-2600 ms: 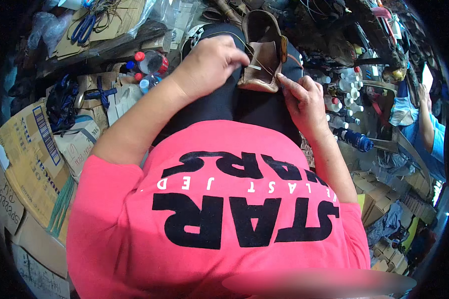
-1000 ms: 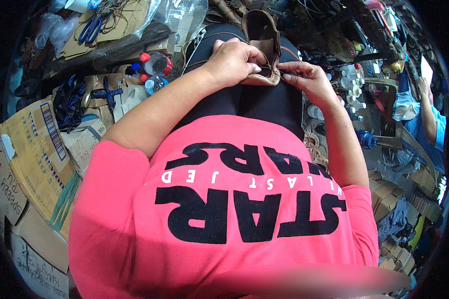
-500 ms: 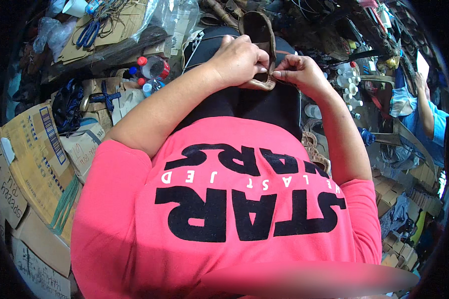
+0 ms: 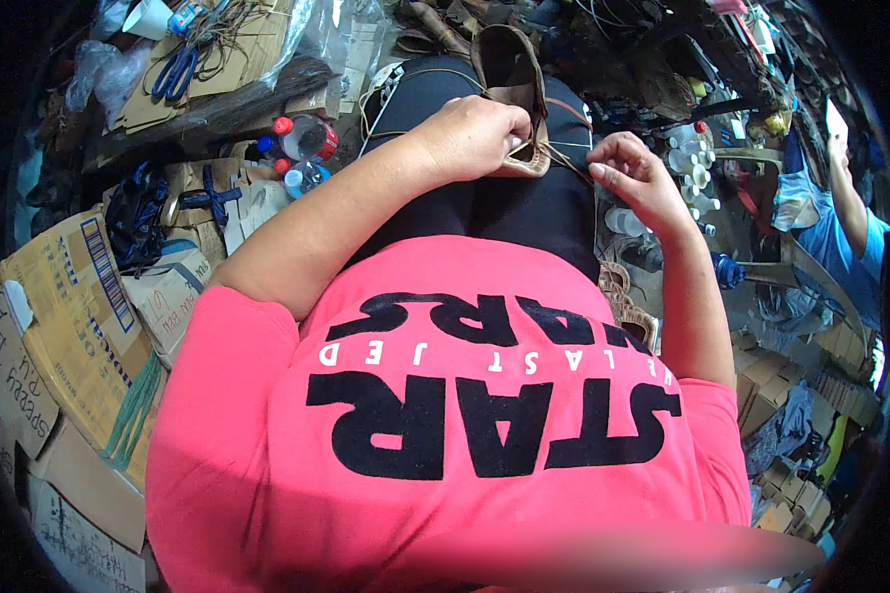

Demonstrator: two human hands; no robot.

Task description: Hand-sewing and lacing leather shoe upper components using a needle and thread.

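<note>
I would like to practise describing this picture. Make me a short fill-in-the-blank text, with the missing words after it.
1. Of the left hand and the right hand, only the ____ one partly covers the brown shoe.
2. From the shoe, a thin lace stretches toward the person's ____ side.
3. The colour of the person's shirt is ____.
4. The other person's sleeve is ____ in colour.

Missing words: left; right; pink; blue.

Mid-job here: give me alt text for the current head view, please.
The left hand grips a brown shoe on the lap, while a cord runs from the shoe toward the right hand, which is apart from it. A pink shirt fills the lower middle; bottles and boxes crowd the left.
</note>
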